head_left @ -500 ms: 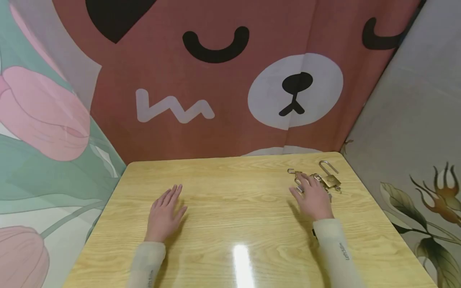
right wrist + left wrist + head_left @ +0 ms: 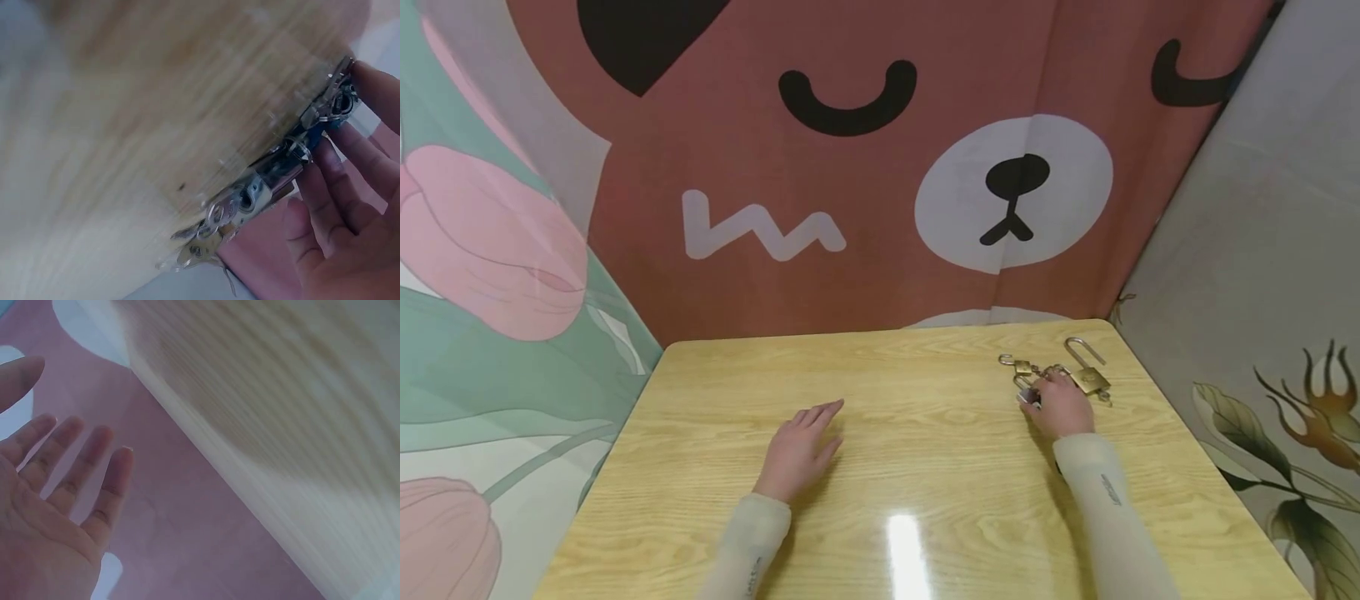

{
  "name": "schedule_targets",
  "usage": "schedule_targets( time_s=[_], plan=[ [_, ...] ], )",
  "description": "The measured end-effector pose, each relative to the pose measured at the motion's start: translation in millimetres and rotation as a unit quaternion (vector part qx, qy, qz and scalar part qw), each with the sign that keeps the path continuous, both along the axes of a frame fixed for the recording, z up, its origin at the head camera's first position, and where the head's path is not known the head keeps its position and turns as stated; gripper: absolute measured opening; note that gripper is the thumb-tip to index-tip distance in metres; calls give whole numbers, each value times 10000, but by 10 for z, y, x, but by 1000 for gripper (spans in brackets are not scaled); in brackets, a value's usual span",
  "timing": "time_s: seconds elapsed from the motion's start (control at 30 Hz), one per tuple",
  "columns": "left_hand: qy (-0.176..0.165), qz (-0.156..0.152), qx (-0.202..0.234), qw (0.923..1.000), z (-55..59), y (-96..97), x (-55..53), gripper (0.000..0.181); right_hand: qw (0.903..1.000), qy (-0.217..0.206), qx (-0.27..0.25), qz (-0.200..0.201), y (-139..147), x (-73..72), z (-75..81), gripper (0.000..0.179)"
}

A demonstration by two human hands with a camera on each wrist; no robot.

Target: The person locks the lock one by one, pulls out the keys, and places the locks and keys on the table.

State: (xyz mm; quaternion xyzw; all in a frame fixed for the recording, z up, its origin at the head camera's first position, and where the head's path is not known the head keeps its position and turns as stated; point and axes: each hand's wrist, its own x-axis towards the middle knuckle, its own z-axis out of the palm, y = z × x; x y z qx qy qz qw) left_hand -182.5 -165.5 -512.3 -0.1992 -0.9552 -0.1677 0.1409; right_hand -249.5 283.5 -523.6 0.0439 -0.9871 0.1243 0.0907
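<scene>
Left hand (image 2: 797,455) shifted rightward | padlocks (image 2: 1091,381) touching right hand (image 2: 1063,408), fingertip side

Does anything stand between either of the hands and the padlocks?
Nothing visible blocks the right hand, which is at the padlocks. Between the left hand and the small brass padlock lies only bare tabletop.

big padlock (image 2: 1091,381): gold | table (image 2: 917,450): yellow woodgrain | backdrop (image 2: 872,287): red-brown, bear print
</scene>
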Motion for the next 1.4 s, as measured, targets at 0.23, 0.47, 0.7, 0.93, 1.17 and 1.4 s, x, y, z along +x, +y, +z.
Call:
schedule_targets(
  time_s=[0.23, 0.47, 0.7, 0.93, 1.17, 1.4],
  plan=[
    [-156, -110, 21, 9998, -11, 125, -24, 56, 9987, 182, 458, 124, -93, -70, 37, 27],
    [-375, -149, 71, 9992, -33, 158, -45, 54, 9965, 559, 241, 569, -341, -107, 49, 17],
    [-644, -373, 469, 9961, -58, 216, -134, 53, 9919, 451, -338, 1141, -817, -106, 99, 22],
    [-1263, -432, 1055, 9854, -28, 346, -229, 51, 9836, 261, -459, 1727, -1331, -11, 170, 20],
    [-2039, -246, 1975, 9586, -31, 401, -384, 47, 9731, 156, -685, 2192, -1681, 76, 284, 23],
    [-2100, -440, 2500, 9442, -52, 401, -468, 31, 9593, 178, -994, 2637, -1827, 121, 338, 25]
  ],
)
